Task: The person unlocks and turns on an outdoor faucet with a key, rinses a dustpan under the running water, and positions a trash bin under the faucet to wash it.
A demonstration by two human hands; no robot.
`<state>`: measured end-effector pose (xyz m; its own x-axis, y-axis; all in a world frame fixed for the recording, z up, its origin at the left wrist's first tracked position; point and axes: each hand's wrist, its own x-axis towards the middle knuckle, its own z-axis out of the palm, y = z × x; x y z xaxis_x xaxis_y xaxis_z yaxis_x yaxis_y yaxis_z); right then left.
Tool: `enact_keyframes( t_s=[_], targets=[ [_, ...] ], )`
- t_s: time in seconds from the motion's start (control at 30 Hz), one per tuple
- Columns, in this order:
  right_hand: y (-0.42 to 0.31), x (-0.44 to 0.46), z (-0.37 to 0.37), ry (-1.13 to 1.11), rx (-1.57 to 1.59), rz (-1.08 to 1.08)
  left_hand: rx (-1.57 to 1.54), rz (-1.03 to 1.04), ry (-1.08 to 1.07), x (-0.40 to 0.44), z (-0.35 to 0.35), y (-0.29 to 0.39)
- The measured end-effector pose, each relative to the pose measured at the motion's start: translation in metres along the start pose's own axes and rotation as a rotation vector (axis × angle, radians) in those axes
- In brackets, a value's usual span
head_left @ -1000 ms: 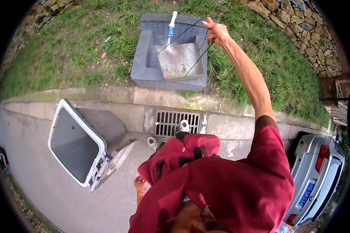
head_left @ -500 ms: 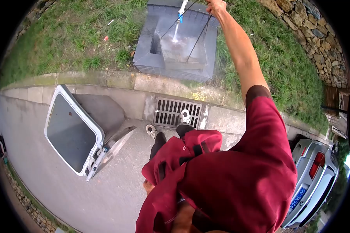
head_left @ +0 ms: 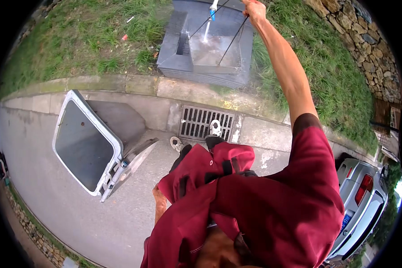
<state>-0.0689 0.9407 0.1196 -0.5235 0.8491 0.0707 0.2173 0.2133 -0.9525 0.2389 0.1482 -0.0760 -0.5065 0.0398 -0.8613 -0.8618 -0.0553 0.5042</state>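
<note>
My right hand [head_left: 255, 11] is closed at the top of the view, gripping thin black cords [head_left: 233, 40] that slant down to a square grey tub [head_left: 216, 57]. The tub sits in the dark grey stone sink [head_left: 169, 47]. Water runs from a white tap with a blue handle [head_left: 212, 14] into the tub. Low at my left side, part of my left hand or wrist [head_left: 160, 202] shows beside the dark red shirt; its fingers are hidden.
On the pavement at left stands a grey bin-like object with a white rim [head_left: 119, 147]. A drain grate [head_left: 194, 120] lies under my foot. A stone curb [head_left: 138, 85] borders the grass. A silver car [head_left: 357, 201] is parked at right, near a stone wall [head_left: 366, 49].
My view has shifted slightly, so the sink sits a little lower and further right. My right hand keeps its grip on the cords. Less of my left hand's end shows; the water still runs.
</note>
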Motion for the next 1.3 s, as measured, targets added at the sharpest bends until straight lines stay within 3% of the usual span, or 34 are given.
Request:
enact_keyframes(
  t_s=[0.13,0.2,0.3,0.33,0.37,0.4,0.43,0.53,0.63,0.67,0.7,0.8,0.83,0.87,0.93,0.97,1.07,1.1,1.3],
  targets=[
    [0.015,0.005,0.014,0.144,-0.126,-0.208,0.082,0.036,-0.014,-0.002,-0.008,0.044],
    [0.013,-0.003,0.026,0.146,-0.344,-0.275,0.177,0.120,0.006,-0.003,-0.019,0.069],
    [-0.012,-0.014,0.043,0.093,-0.307,-0.116,0.412,0.362,0.047,-0.008,-0.028,0.112],
    [-0.018,-0.016,0.048,0.068,-0.285,-0.039,0.577,0.542,0.067,-0.010,-0.028,0.130],
    [0.024,0.028,0.054,0.092,-0.122,-0.122,0.579,0.542,0.063,-0.014,-0.021,0.154],
    [0.002,0.009,0.054,0.120,-0.271,-0.136,0.709,0.763,0.085,-0.021,-0.010,0.179],
    [0.036,0.046,0.044,-0.205,0.383,-0.008,0.835,0.987,0.105,-0.023,0.001,0.202],
    [0.027,0.027,0.045,0.068,0.138,-0.035,1.059,1.239,0.133,-0.002,0.026,0.245],
    [0.048,0.034,0.047,0.108,0.361,0.020,1.140,1.303,0.144,0.022,0.061,0.274],
    [0.059,0.041,0.048,0.086,0.515,0.039,1.131,1.303,0.143,0.032,0.072,0.280],
    [0.068,0.044,0.037,-0.187,0.932,0.180,1.176,1.308,0.155,0.040,0.082,0.284],
    [0.066,0.011,0.032,-0.303,0.970,0.107,1.260,1.288,0.143,0.056,0.098,0.292],
    [0.048,-0.006,0.036,-0.062,0.938,0.177,1.286,1.267,0.128,0.061,0.103,0.293],
    [0.039,-0.020,0.035,-0.055,0.937,0.175,1.288,1.270,0.121,0.067,0.106,0.291],
    [0.031,-0.046,0.031,0.164,-0.225,-0.428,1.456,1.189,0.227,0.081,0.105,0.283],
    [0.019,-0.055,0.029,0.200,-0.444,-0.519,1.467,1.189,0.228,0.086,0.104,0.280],
    [0.011,-0.060,0.027,0.234,-0.650,-0.323,1.518,1.193,0.272,0.097,0.101,0.277],
    [-0.027,-0.089,0.032,0.166,-0.552,-0.113,1.512,1.173,0.281,0.102,0.098,0.275],
    [-0.031,-0.082,0.028,0.136,-0.562,-0.109,1.708,1.176,0.317,0.119,0.088,0.264]
  ],
)
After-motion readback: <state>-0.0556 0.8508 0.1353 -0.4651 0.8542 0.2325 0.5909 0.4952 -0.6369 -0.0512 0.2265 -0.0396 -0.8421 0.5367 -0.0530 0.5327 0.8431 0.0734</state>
